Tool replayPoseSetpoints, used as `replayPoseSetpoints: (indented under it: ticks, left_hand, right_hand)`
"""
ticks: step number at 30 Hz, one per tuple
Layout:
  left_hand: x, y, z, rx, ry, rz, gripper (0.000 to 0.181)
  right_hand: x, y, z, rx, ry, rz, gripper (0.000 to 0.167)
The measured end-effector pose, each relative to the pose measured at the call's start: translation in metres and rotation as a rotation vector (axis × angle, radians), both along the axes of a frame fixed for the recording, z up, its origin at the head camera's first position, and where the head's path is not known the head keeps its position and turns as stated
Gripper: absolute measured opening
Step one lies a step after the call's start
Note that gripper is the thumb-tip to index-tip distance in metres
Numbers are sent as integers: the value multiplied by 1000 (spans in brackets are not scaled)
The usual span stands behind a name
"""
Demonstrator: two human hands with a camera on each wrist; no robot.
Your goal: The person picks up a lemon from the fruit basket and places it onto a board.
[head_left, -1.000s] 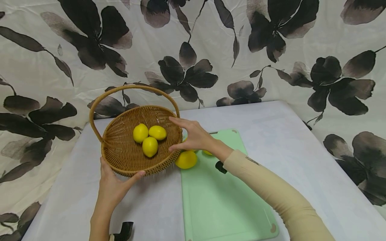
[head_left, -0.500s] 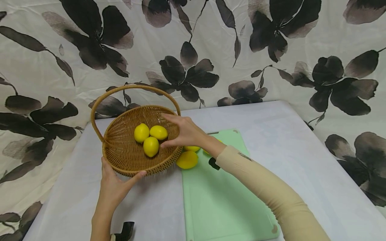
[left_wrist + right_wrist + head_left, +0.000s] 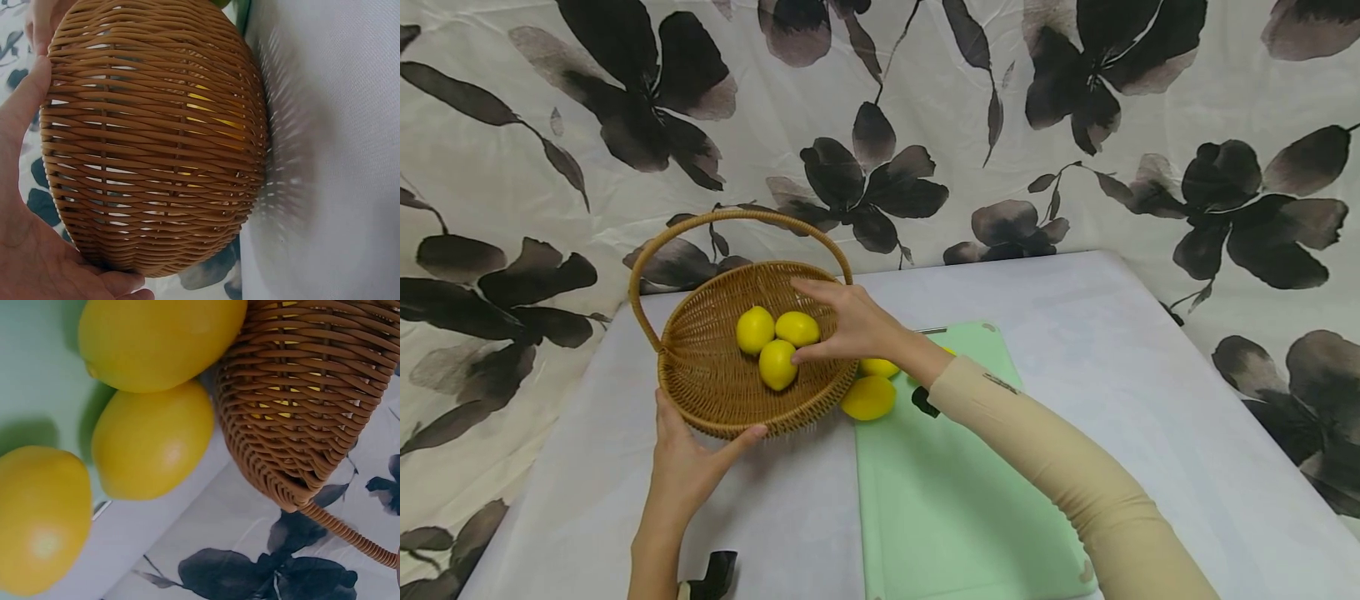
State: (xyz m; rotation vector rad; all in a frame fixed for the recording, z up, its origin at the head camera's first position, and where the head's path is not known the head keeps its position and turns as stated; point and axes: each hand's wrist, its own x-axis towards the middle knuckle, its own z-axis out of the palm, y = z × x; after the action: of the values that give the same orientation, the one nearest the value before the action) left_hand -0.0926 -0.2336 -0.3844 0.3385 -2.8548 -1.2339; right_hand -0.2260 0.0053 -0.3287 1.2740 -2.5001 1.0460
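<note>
A brown wicker basket (image 3: pixel 715 396) with a tall handle stands on the left of the table. Three yellow lemons (image 3: pixel 778 367) lie inside it. My left hand (image 3: pixel 681 467) holds the basket at its near left side, thumb (image 3: pixel 36 81) against the rim and fingers spread round the weave. My right hand (image 3: pixel 857 327) reaches over the basket's right rim, thumb and fingers apart; its thumb tip is at the nearest lemon, and I cannot tell if they touch. Beside the basket, more lemons (image 3: pixel 153 440) sit at the corner of a pale green cutting board (image 3: pixel 955 500).
A white cloth (image 3: pixel 1075 333) covers the table. Behind it hangs a fabric backdrop (image 3: pixel 970 100) printed with dark flowers. My right forearm's beige sleeve (image 3: pixel 1037 450) crosses above the cutting board and partly hides the lemons there.
My right hand has moved left from the basket's right rim to over its inside, close to the lemons. The left hand and the basket have stayed in place.
</note>
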Motion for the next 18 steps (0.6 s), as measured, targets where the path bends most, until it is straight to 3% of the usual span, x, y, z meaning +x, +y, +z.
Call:
replayPoseSetpoints:
  ticks: [18]
  left_hand:
    - [-1,-2,-3,-16,-19,14,139]
  right_hand:
    - [-8,-20,8,50,7,14,91]
